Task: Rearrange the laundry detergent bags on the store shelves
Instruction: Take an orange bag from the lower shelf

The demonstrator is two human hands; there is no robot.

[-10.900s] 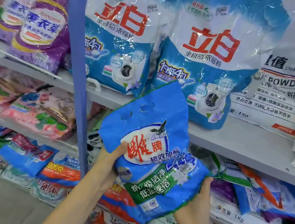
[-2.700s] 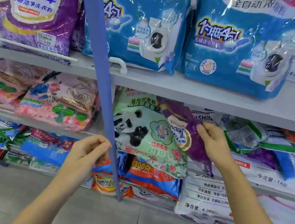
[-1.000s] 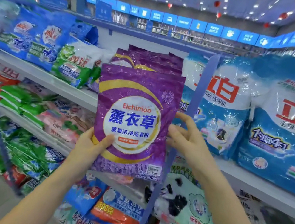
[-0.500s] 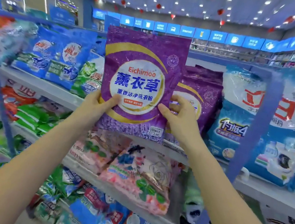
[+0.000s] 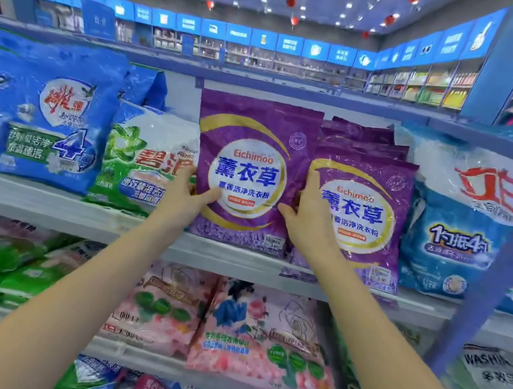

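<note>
purple plastic is filling both grips: my left grip [image 5: 184, 197] is pinching the lower left edge of the purple bag [image 5: 253, 145], thumb on its front, and my right grip [image 5: 308, 224] is clasping its right edge, just against the purple stack [image 5: 370, 180]. the bag is standing upright, its bottom at or just above the top shelf [image 5: 73, 213]; i cannot tell which. i am judging this placing nearly done, since the bag is lining up with its own kind, between the green-and-white bag [image 5: 142, 153] and the stack. settling it and letting go are remaining; whether other shelves are needing sorting, i cannot tell.
</note>
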